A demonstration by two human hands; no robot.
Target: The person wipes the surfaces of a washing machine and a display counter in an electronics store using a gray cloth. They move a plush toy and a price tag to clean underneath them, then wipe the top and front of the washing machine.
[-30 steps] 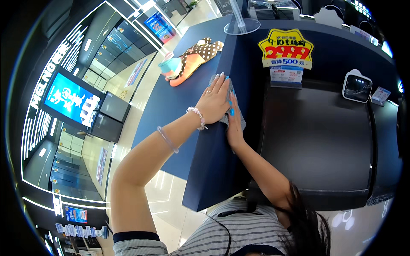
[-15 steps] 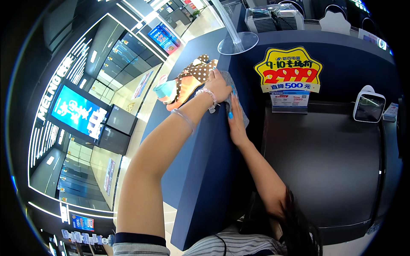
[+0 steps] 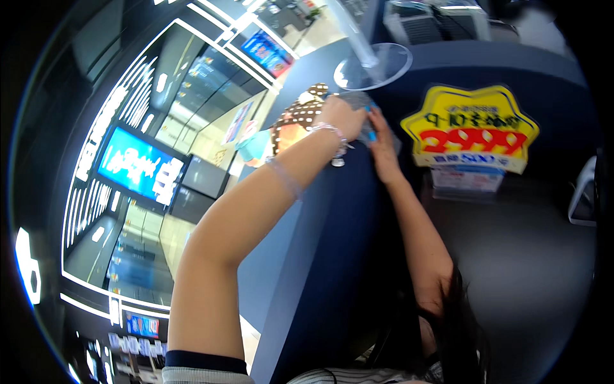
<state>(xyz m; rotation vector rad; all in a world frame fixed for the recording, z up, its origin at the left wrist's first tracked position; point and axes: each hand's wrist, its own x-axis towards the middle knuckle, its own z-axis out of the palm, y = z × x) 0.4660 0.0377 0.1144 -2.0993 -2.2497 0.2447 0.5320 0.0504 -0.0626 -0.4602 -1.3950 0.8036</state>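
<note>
My left hand (image 3: 344,120) reaches to the counter's top edge with fingers bent around a grey cloth (image 3: 355,98). Beside it, my right hand (image 3: 385,150) lies against the same cloth, its blue-nailed fingers fairly straight and thumb apart. Part of the cloth shows past the right hand, on the counter's inner side. The left fingertips are partly hidden. A crumpled brown cloth with white dots and orange and teal parts (image 3: 298,119) lies on the countertop, left of my left hand.
A clear stand with a round base (image 3: 373,67) stands just beyond my hands. A yellow star-edged price sign (image 3: 472,130) rises at the right above a dark appliance top (image 3: 511,256). A white-framed device (image 3: 584,192) sits at the far right. The blue counter (image 3: 288,256) runs toward me.
The view has swung leftward and blurred, so the scene sits further right. Both hands stay on the grey cloth, now closer to the clear stand's base; my right hand has slid up toward the counter edge.
</note>
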